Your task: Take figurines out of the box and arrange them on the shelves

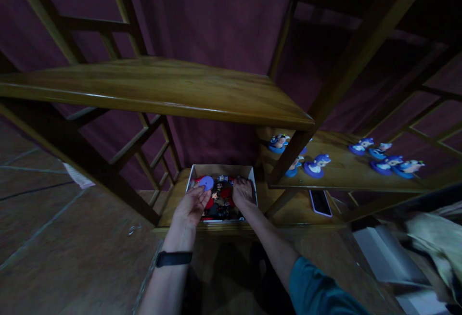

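Left forearm (168,283), with black wristband (173,258), is seen nearest the camera, at the bottom of the frame left of centre. Above it, a purple disc (206,183) is pinched between thumb and fingers of the left hand (193,204), over the left part of an open box (222,168); held only near its edge, it could be dropped among the small figures (215,196) were the pinch loosened. At the box's right end, the right hand (242,191) is lowered into the contents; whether anything is held in its grip cannot be told. Crowded pieces there could be snagged or toppled by the fingers.

Movement is bounded at left by a wooden lattice (135,144) and above by the upper shelf (159,94), against which a lifted hand could be knocked. Little margin is left before the lower shelf (173,204) ends at its front edge. At right, passage is limited by a slanting post (359,48), beside which figurines (316,166) could be brushed off. Open room is found below, towards the viewer.
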`<state>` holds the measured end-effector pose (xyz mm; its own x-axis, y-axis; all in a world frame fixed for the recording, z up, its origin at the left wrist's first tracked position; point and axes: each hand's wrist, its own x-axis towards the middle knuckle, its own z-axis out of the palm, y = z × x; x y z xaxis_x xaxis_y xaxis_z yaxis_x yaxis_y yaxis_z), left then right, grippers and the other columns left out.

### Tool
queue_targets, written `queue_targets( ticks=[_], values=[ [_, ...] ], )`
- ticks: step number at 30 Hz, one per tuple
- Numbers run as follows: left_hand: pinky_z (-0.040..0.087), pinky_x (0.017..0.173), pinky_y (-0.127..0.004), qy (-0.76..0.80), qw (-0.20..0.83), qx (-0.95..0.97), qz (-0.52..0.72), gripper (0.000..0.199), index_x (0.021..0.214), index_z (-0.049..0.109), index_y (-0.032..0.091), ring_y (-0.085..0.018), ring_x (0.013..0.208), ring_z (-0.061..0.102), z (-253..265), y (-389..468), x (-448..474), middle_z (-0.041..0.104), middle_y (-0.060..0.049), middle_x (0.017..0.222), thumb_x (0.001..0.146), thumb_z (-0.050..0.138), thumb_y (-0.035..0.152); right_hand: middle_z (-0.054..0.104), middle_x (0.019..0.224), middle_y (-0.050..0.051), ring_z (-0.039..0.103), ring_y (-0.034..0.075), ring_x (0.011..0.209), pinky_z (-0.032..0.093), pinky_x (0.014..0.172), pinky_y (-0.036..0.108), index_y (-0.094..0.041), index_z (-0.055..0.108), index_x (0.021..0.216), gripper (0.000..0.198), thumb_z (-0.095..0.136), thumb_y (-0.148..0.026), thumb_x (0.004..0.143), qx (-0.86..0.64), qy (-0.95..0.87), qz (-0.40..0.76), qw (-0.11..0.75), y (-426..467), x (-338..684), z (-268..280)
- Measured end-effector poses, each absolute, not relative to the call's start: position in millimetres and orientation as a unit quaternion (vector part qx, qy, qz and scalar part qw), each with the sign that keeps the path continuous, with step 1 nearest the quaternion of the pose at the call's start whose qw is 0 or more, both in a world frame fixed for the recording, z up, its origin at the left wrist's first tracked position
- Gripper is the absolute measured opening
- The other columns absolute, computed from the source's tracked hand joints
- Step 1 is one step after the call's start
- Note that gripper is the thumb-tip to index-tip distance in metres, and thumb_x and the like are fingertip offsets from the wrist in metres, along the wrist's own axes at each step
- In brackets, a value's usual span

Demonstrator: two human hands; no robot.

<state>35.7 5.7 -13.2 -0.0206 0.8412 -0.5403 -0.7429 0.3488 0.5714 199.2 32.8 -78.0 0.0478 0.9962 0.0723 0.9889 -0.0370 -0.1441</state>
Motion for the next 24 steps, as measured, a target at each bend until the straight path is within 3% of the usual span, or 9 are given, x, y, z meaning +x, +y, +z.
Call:
queue_targets(
  ticks=[6, 19, 22, 24],
  values=[
    [0.054, 0.057, -0.020, 0.441, 0.698, 0.053, 0.562, 0.023, 0.082, 0.056, 0.015, -0.010, 0.059, 0.062, -13.2, 6.0, 34.6, 0.065, -0.004, 0.073, 0.071, 0.051, -0.005, 0.057, 0.110, 0.015, 0.047, 0.022, 0.102, 0.028, 0.086, 0.034, -0.014, 0.055, 0.108, 0.031, 0.035, -0.011, 0.085, -0.728, -0.681, 0.034, 0.071, 34.1, 200.1, -82.1],
    [0.053, 0.057, -0.020, 0.428, 0.700, 0.054, 0.569, 0.022, 0.083, 0.056, 0.014, -0.010, 0.059, 0.062, -16.4, 5.8, 33.2, 0.065, -0.003, 0.071, 0.072, 0.051, -0.005, 0.060, 0.104, 0.011, 0.048, 0.022, 0.100, 0.029, 0.087, 0.036, -0.018, 0.055, 0.107, 0.033, 0.034, -0.008, 0.085, -0.702, -0.708, 0.020, 0.070, 34.8, 201.4, -83.9],
    [0.053, 0.059, -0.021, 0.430, 0.699, 0.049, 0.570, 0.023, 0.082, 0.056, 0.014, -0.011, 0.060, 0.063, -17.1, 6.5, 32.8, 0.066, -0.004, 0.072, 0.070, 0.052, -0.005, 0.062, 0.100, 0.009, 0.050, 0.021, 0.099, 0.033, 0.087, 0.036, -0.021, 0.058, 0.104, 0.028, 0.042, -0.012, 0.082, -0.700, -0.699, 0.052, 0.138, 34.8, 204.0, -76.0],
    [0.054, 0.059, -0.022, 0.434, 0.696, 0.045, 0.571, 0.023, 0.081, 0.056, 0.014, -0.011, 0.059, 0.063, -18.1, 7.1, 33.5, 0.066, -0.005, 0.072, 0.070, 0.052, -0.006, 0.062, 0.099, 0.006, 0.052, 0.020, 0.098, 0.038, 0.084, 0.033, -0.024, 0.059, 0.100, 0.023, 0.050, -0.019, 0.079, -0.692, -0.671, 0.126, 0.235, 33.7, 206.7, -67.5]
  ],
)
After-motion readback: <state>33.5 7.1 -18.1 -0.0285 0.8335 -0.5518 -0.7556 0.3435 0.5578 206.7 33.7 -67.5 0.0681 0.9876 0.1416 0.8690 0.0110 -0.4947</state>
